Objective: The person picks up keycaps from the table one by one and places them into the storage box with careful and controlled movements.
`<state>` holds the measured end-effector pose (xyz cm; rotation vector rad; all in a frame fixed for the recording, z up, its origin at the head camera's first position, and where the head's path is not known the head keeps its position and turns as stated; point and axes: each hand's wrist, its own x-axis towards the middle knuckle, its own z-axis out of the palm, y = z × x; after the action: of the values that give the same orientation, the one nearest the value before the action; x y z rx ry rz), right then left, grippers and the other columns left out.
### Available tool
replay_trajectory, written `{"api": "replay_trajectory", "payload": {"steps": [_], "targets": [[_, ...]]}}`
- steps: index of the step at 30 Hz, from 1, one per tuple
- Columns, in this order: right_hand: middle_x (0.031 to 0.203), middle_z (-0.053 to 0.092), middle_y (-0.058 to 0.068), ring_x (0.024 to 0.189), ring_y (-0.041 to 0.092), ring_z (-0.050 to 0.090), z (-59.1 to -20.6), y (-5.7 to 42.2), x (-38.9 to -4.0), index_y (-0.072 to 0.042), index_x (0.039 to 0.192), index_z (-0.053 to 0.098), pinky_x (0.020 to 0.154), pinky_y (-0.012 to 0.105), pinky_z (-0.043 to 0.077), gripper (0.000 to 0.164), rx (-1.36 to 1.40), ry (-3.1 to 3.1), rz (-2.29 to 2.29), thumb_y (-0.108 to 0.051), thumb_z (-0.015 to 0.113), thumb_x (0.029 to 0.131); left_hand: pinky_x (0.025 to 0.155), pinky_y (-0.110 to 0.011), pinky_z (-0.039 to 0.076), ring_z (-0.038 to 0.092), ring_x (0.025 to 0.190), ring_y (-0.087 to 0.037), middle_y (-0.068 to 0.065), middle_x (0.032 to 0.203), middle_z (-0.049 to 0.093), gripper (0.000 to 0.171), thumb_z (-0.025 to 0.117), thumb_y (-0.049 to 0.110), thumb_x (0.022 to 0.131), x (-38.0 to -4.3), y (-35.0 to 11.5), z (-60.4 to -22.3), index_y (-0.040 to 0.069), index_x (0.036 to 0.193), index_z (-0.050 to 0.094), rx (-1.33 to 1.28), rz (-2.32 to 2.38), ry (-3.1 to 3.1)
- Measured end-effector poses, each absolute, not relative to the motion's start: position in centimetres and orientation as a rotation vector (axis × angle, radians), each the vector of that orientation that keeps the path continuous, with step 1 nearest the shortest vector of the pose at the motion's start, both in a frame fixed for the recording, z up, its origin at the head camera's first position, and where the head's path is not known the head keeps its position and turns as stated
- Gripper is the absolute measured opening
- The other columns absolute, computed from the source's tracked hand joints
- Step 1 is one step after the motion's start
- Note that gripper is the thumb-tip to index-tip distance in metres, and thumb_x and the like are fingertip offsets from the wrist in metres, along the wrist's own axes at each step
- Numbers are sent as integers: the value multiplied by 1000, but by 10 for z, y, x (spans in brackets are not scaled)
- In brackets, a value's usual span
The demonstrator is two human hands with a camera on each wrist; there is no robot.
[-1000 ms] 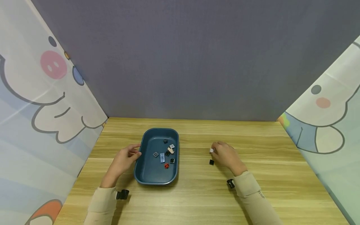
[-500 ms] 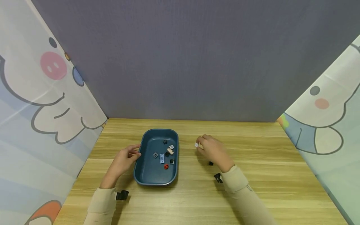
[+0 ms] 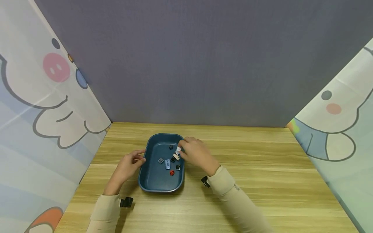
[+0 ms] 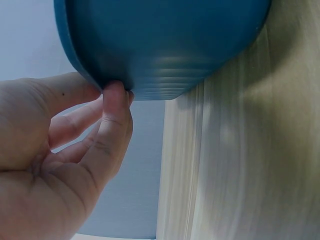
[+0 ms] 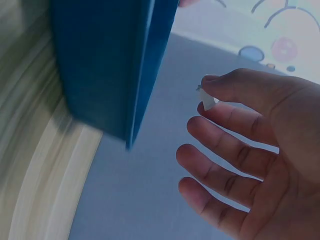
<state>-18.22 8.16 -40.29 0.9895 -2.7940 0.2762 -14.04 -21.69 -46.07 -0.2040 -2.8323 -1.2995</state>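
My left hand [image 3: 129, 166] grips the left rim of a dark blue tray [image 3: 154, 181] between thumb and fingers; the left wrist view shows the thumb against the tray's outer wall. My right hand [image 3: 198, 153] is over the tray's right rim, pinching a small white keycap [image 5: 207, 98] between thumb and index finger, the other fingers spread. Several keycaps lie in the tray: a wide light blue one [image 3: 167, 164], a red one [image 3: 172, 172], a grey one [image 3: 161, 160], a cream piece [image 3: 176, 156] and a few black ones, such as a black keycap [image 3: 178, 167].
The tray stands on a wooden table [image 3: 276, 168] with a grey panel [image 3: 204, 64] along its back edge. Cartoon-printed sheets rise at the left and right sides. A black wrist camera [image 3: 126, 202] sticks out from the left sleeve, another black camera [image 3: 205, 182] from the right.
My right hand has carried the white keycap leftward from the table to above the tray. The black keycap on the table is now hidden behind my right arm. My left hand stays at the rim.
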Motion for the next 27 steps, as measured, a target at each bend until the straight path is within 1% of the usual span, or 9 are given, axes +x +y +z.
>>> {"api": "replay_trajectory", "payload": {"steps": [6, 13, 17, 22, 27], "targets": [[98, 63, -1, 83, 14, 57, -404, 58, -181, -16, 107, 71, 73, 30, 51, 18, 1073, -2789, 297, -30, 69, 96, 76, -45, 57, 68, 93, -33, -18, 108, 68, 41, 65, 11, 99, -140, -217, -460, 1, 138, 58, -206, -1299, -2834], [99, 64, -4, 83, 13, 57, -400, 43, -175, -19, 109, 72, 67, 25, 50, 19, 1137, -2749, 290, -33, 68, 97, 78, -46, 57, 68, 94, -33, -18, 109, 67, 41, 65, 11, 99, -139, -217, -461, 1, 138, 58, -205, -1303, -2830], [101, 64, -3, 86, 14, 60, -398, 39, -174, -18, 111, 72, 68, 26, 51, 23, 1160, -2745, 309, -36, 67, 98, 78, -45, 57, 68, 93, -33, -18, 108, 68, 40, 65, 11, 99, -140, -216, -461, 1, 137, 59, -198, -1306, -2827], [103, 65, -1, 89, 16, 61, -398, 41, -174, -16, 113, 71, 72, 29, 53, 25, 1163, -2729, 348, -35, 69, 97, 77, -46, 57, 69, 92, -34, -19, 107, 68, 39, 65, 11, 99, -140, -215, -461, 0, 136, 59, -206, -1307, -2823], [101, 65, -1, 83, 14, 58, -399, 49, -174, -15, 112, 71, 71, 27, 51, 23, 1146, -2723, 357, -32, 70, 96, 78, -47, 57, 68, 92, -33, -18, 106, 68, 39, 65, 11, 98, -140, -215, -461, 1, 136, 60, -196, -1292, -2828]]}}
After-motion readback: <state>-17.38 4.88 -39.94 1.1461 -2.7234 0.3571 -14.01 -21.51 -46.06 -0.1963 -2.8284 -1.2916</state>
